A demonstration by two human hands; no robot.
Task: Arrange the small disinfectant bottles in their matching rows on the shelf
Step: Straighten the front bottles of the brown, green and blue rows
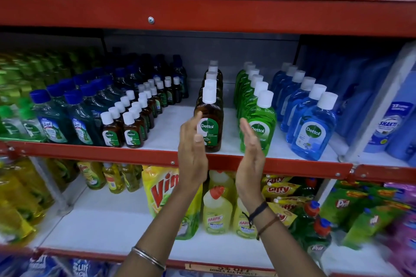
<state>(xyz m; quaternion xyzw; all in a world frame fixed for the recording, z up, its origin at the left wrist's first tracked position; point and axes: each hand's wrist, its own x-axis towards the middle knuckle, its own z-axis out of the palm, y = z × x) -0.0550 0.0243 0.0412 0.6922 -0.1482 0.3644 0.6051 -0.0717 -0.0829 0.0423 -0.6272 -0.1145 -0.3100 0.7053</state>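
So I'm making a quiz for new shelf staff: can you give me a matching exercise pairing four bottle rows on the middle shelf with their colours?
Rows:
1. small white-capped bottles
2. row between the hands
3. row right of the right hand
4. rightmost white-capped row

Colours:
A. blue
B. large brown
C. small brown
D. green

The left hand and right hand are open, holding nothing.

Pairs: 1-C, 2-B, 3-D, 4-A

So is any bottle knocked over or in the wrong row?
No, nothing stands out. The brown bottles, green bottles and blue bottles all stand upright in matching rows, and both hands are open and empty.
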